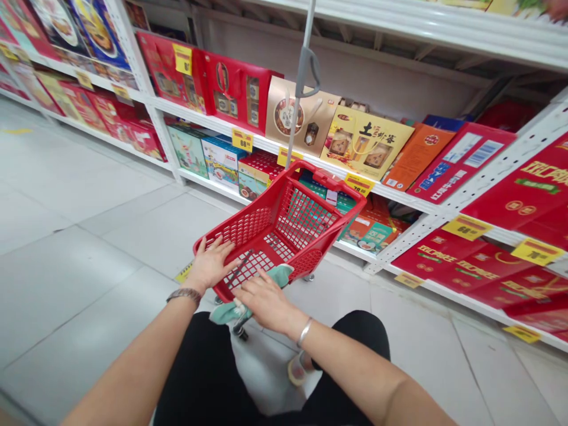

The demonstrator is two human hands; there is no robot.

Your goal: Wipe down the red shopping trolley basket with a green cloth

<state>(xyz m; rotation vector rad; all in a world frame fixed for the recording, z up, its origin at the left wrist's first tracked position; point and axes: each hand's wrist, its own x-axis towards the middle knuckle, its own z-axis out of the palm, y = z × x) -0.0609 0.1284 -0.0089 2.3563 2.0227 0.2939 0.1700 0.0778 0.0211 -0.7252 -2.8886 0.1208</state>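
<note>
A red plastic shopping basket (284, 219) on small wheels stands tipped on the tiled floor in front of me, its grey pull handle (306, 71) rising upward. My left hand (210, 263) lies flat with fingers spread on the basket's near left rim. My right hand (261, 299) presses a teal cloth (277, 273) against the basket's near wall, fingers laid over it. A watch sits on my left wrist and a silver bangle on my right. My knees in black trousers show below.
White store shelves (399, 195) run along the right and back, packed with red, orange and gold gift boxes and yellow price tags (242, 139). Pale floor tiles (89, 236) stretch to the left.
</note>
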